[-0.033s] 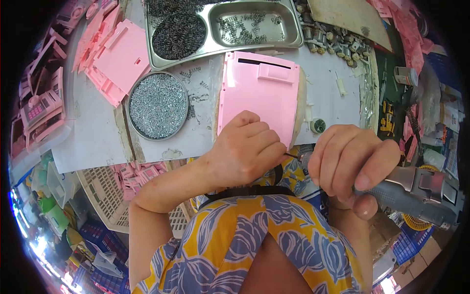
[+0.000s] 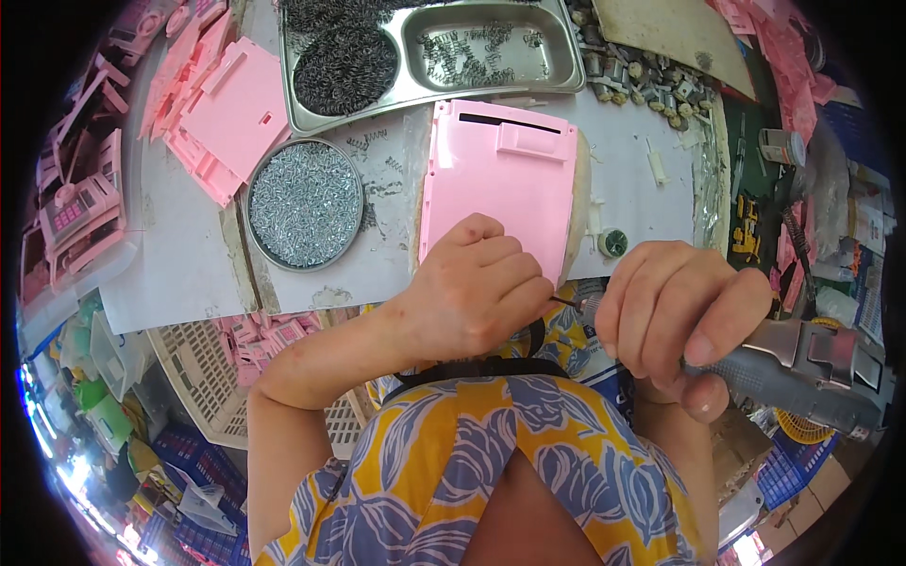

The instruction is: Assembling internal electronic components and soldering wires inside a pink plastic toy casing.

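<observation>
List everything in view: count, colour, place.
Table: one, white, centre
Panel: one, pink, mid-table
Driver: one, grey, lower right
Tray: one, silver, top
Springs: many, dark, mostly in tray
Dish: one, silver, left of panel
Screws: many, silver, in dish
Plates: several, pink, left of tray
Metal parts: many, silver and brown, right of tray
Round item: one, green, right of panel
Can: one, whitish, far right
Crate: one, cream, below table
Basket: one, yellow, lower right
Clutter: uncountable, mixed colours, both sides
Shirt: one, yellow and blue, bottom
Left hand: one, bare, over panel's near end, grip hidden
Right hand: one, bare, around driver
</observation>
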`<act>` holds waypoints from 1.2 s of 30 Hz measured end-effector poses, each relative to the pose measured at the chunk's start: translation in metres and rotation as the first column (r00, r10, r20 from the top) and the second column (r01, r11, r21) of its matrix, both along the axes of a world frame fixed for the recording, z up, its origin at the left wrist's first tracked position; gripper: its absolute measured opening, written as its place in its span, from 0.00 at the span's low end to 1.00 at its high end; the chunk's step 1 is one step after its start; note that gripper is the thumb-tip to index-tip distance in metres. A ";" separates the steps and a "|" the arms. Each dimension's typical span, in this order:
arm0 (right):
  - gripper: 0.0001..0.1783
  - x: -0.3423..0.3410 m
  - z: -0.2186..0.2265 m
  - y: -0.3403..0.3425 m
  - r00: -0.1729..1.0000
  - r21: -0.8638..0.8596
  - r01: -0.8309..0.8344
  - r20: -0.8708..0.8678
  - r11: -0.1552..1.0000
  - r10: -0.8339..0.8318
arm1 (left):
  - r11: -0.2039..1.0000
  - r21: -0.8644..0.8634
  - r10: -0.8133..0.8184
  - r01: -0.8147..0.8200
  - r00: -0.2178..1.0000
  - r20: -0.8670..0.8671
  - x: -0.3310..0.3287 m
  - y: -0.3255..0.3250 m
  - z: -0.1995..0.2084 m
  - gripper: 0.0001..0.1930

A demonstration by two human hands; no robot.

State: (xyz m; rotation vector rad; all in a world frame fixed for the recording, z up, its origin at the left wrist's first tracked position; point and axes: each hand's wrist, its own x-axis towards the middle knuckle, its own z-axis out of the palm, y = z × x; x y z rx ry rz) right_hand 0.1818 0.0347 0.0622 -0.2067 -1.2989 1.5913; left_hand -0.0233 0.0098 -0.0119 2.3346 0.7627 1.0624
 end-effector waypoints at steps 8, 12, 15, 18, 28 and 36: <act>0.16 0.007 -0.018 0.019 0.941 0.006 0.305 0.151 0.952 -0.302 | 0.954 -0.252 0.157 -0.161 0.987 -0.037 0.000 0.021 0.000 0.11; 0.16 -0.005 -0.036 0.024 0.908 0.037 0.343 0.242 0.939 -0.341 | 0.964 -0.238 0.117 -0.117 0.993 -0.013 -0.002 0.024 -0.003 0.14; 0.17 -0.004 -0.039 0.027 0.909 0.046 0.268 0.320 0.962 -0.268 | 0.958 -0.263 0.109 -0.115 0.993 -0.035 -0.004 0.023 -0.002 0.14; 0.16 -0.005 -0.036 0.029 0.909 0.045 0.254 0.331 0.966 -0.254 | 0.952 -0.288 0.096 -0.103 0.995 -0.040 -0.003 0.025 0.001 0.11; 0.17 -0.008 0.003 0.034 0.993 0.101 0.071 0.085 0.992 -0.079 | 0.973 -0.207 0.119 -0.100 0.990 0.081 0.005 0.020 -0.002 0.08; 0.14 -0.011 0.000 0.048 0.982 0.183 0.141 0.095 0.973 -0.161 | 0.950 -0.079 0.304 -0.301 0.952 0.030 -0.004 0.025 0.016 0.14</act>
